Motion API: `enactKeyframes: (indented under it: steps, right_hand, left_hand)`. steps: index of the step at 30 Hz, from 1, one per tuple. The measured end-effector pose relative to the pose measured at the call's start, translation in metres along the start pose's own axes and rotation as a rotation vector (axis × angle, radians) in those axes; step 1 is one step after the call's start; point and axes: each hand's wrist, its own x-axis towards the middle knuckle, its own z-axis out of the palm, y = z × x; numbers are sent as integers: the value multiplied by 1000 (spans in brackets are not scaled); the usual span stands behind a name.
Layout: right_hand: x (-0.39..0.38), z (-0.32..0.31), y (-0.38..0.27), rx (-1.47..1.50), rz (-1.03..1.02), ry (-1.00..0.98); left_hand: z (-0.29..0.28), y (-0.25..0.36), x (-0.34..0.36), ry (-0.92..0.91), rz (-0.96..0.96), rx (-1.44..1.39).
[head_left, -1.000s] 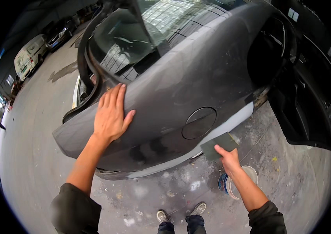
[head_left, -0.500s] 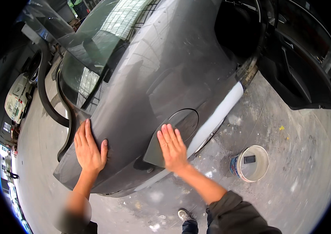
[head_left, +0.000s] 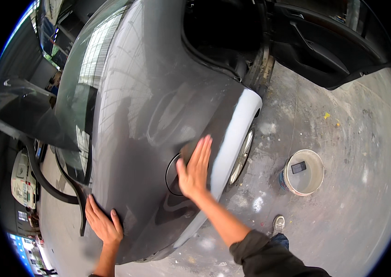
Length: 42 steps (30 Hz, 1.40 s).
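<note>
The grey rear side panel [head_left: 131,161] of a car, with whitish scuff marks, lies under both hands. My left hand [head_left: 105,226] rests flat on it near the rear edge, fingers stretched and holding nothing. My right hand [head_left: 195,173] is slightly blurred and lies nearly flat, fingers extended toward the front. It presses a thin dark sheet, seemingly sandpaper [head_left: 187,149], against the panel; most of the sheet is hidden beneath the hand. Beside that hand is the round outline of the fuel flap [head_left: 171,175], partly covered by it.
A whitish bucket [head_left: 314,182] with a dark block inside stands on the stained floor to the right. An open car door [head_left: 320,51] juts out at the far right. The raised rear lid [head_left: 25,111] is at left. A wheel [head_left: 241,159] shows below the pale lower strip [head_left: 232,134].
My view has shifted along the car. My right hand has slid the sheet forward past the fuel flap, from its rear side. My left hand stays flat on the panel.
</note>
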Motion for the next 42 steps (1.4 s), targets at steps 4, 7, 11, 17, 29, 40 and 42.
enactKeyframes:
  steps: [4,7,11,17,29,40,42]
  right_hand:
    - [138,-34,54,55,58,96]
    - [138,-33,51,75,130,159]
    - [30,-3,6,94,-79,76]
    - [160,-49,52,-45,-42,98]
    - [72,-44,-15,-379,-394,-323]
    - [126,-51,32,-314,-203,-10]
    - [157,-59,44,-295,-197,-13]
  left_hand:
    - [-4,-3,3,4,14,48]
    - [3,4,1,-4,13,44]
    - [4,3,1,-10,18,37]
    - [2,-3,2,3,34,20]
    - [-2,-11,-6,-24,-2,42]
    - [3,-5,-2,-25,-10,25]
    - [1,-6,-5,-22,-8,30]
